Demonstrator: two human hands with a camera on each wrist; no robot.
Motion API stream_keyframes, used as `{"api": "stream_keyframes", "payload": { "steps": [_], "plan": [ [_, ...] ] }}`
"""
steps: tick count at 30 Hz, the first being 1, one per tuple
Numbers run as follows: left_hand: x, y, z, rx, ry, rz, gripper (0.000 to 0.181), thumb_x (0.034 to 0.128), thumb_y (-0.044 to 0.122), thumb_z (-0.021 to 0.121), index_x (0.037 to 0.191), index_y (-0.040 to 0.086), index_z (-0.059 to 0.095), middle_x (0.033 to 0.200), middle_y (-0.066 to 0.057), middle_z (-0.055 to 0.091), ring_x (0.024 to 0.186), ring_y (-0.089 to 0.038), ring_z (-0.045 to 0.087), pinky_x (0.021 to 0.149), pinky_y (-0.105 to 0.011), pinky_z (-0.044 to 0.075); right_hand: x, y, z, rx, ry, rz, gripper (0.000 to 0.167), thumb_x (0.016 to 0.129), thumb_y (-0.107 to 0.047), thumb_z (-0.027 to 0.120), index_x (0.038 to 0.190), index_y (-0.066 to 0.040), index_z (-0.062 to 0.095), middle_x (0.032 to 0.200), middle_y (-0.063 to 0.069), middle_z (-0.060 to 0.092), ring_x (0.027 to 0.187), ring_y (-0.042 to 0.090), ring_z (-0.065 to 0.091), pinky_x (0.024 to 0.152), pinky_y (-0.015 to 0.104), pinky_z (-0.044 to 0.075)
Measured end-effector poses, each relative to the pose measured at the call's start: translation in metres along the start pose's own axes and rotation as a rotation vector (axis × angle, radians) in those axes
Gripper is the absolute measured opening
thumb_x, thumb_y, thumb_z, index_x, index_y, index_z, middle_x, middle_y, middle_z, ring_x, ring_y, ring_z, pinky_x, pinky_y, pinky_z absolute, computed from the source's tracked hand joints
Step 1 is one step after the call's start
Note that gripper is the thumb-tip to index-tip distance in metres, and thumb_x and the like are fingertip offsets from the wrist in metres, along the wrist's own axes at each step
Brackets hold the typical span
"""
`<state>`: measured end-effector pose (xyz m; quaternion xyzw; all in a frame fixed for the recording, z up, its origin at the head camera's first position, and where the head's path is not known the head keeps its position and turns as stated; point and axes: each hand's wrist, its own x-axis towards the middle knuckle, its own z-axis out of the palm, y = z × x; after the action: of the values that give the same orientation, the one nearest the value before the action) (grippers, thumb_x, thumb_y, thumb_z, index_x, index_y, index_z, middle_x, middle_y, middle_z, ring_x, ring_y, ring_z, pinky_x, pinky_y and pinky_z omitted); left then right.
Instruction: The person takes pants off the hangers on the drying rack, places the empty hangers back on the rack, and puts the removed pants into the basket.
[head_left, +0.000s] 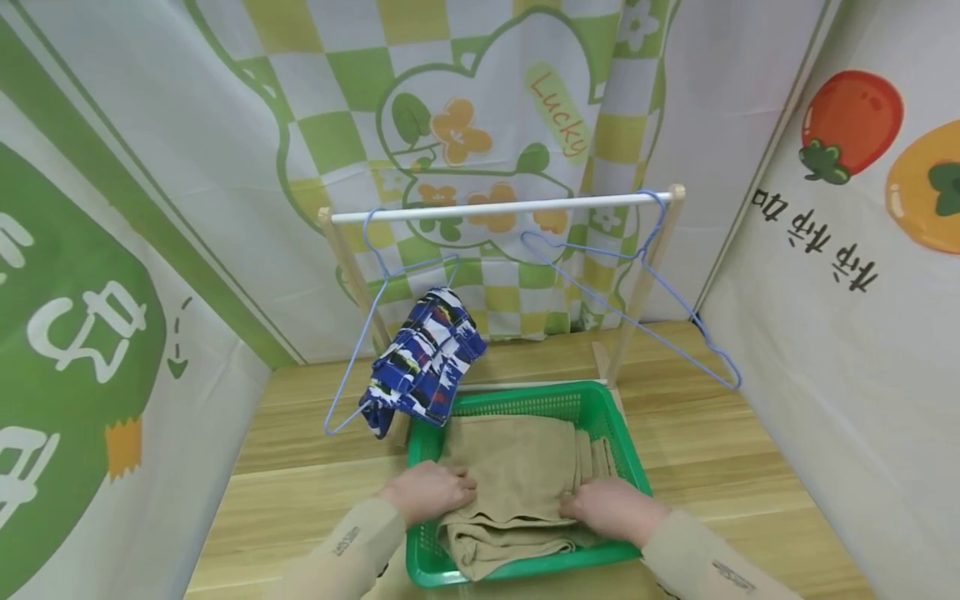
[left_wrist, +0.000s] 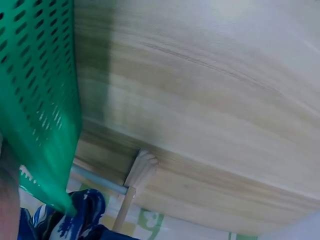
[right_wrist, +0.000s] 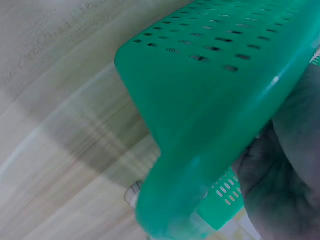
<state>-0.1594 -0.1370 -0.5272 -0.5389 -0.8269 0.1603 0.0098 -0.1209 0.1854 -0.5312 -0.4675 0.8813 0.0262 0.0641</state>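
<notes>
left hand (head_left: pixel 433 492) and right hand (head_left: pixel 613 505) grip the khaki cloth (head_left: pixel 517 467) at opposite edges, near the basket rim (head_left: pixel 630 456).

Tan cloth (head_left: pixel 517 467) lies folded inside a green basket (head_left: pixel 525 569), its broad top layer fairly flat, its near end rumpled, narrower folds along the right. The left hand (head_left: pixel 429 492) grips its left side, the right hand (head_left: pixel 617 508) its right. The rectangular basket stands upright, its sides perforated.
</notes>
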Motion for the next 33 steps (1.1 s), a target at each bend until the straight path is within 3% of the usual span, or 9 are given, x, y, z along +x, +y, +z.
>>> {"api": "stream_keyframes", "payload": {
  "steps": [4, 9, 12, 17, 23, 28, 33],
  "plan": [
    [0.004, -0.001, -0.006, 0.015, -0.052, -0.036, 0.02, 0.0891, 0.012, 0.07, 0.099, 0.029, 0.073, 0.102, 0.014, 0.067, 0.112, -0.014, 0.068, 0.069, -0.027, 0.061, 0.002, 0.0, -0.003, -0.005, -0.098, 0.082, 0.029, 0.097, -0.014, 0.064, 0.125, -0.019, 0.072, 0.127, -0.004, 0.071, 0.111, 0.017, 0.069, 0.09, 0.03, 0.059],
    [0.009, -0.003, -0.016, -0.051, -0.178, -0.101, 0.018, 0.0916, 0.014, 0.07, 0.101, 0.029, 0.073, 0.105, 0.014, 0.068, 0.104, -0.012, 0.067, 0.072, -0.028, 0.06, 0.005, 0.002, -0.012, 0.179, -0.31, 0.244, 0.041, 0.101, -0.012, 0.06, 0.139, -0.025, 0.065, 0.145, -0.009, 0.06, 0.134, 0.019, 0.056, 0.111, 0.036, 0.048],
    [0.007, -0.007, -0.022, -0.121, -0.2, -0.165, 0.023, 0.0918, 0.011, 0.071, 0.109, 0.026, 0.074, 0.114, 0.01, 0.071, 0.103, -0.013, 0.069, 0.077, -0.03, 0.061, 0.003, 0.005, -0.018, 0.307, -0.356, 0.32, 0.048, 0.096, -0.008, 0.061, 0.14, -0.027, 0.064, 0.148, -0.012, 0.056, 0.139, 0.018, 0.051, 0.116, 0.041, 0.044],
    [0.004, -0.017, -0.036, -0.206, -0.141, -0.235, 0.044, 0.0867, 0.002, 0.07, 0.127, 0.019, 0.071, 0.128, 0.002, 0.071, 0.106, -0.018, 0.07, 0.082, -0.033, 0.062, -0.004, 0.011, -0.025, 0.437, -0.318, 0.338, 0.051, 0.087, -0.011, 0.065, 0.136, -0.025, 0.068, 0.145, -0.009, 0.06, 0.135, 0.022, 0.056, 0.112, 0.044, 0.048],
    [0.001, -0.029, -0.056, -0.246, -0.063, -0.27, 0.047, 0.0819, 0.0, 0.071, 0.125, 0.017, 0.072, 0.128, -0.001, 0.071, 0.102, -0.02, 0.072, 0.072, -0.035, 0.063, -0.01, 0.017, -0.029, 0.511, -0.244, 0.303, 0.043, 0.092, -0.022, 0.065, 0.134, -0.018, 0.069, 0.141, -0.002, 0.064, 0.129, 0.024, 0.06, 0.108, 0.045, 0.05],
    [-0.001, -0.035, -0.072, -0.242, 0.036, -0.249, 0.037, 0.0858, 0.005, 0.074, 0.122, 0.015, 0.072, 0.128, -0.004, 0.071, 0.103, -0.022, 0.073, 0.07, -0.035, 0.063, -0.013, 0.023, -0.032, 0.476, -0.185, 0.281, 0.045, 0.098, -0.037, 0.065, 0.135, -0.011, 0.067, 0.136, 0.005, 0.067, 0.127, 0.029, 0.062, 0.108, 0.048, 0.051],
    [-0.004, -0.039, -0.092, -0.272, 0.089, -0.246, 0.039, 0.0919, 0.006, 0.069, 0.13, 0.014, 0.07, 0.133, -0.005, 0.069, 0.107, -0.023, 0.072, 0.07, -0.035, 0.064, -0.015, 0.029, -0.035, 0.408, -0.104, 0.244, 0.045, 0.099, -0.034, 0.067, 0.134, -0.006, 0.066, 0.131, 0.011, 0.069, 0.123, 0.031, 0.065, 0.104, 0.048, 0.054]
  ]
}}
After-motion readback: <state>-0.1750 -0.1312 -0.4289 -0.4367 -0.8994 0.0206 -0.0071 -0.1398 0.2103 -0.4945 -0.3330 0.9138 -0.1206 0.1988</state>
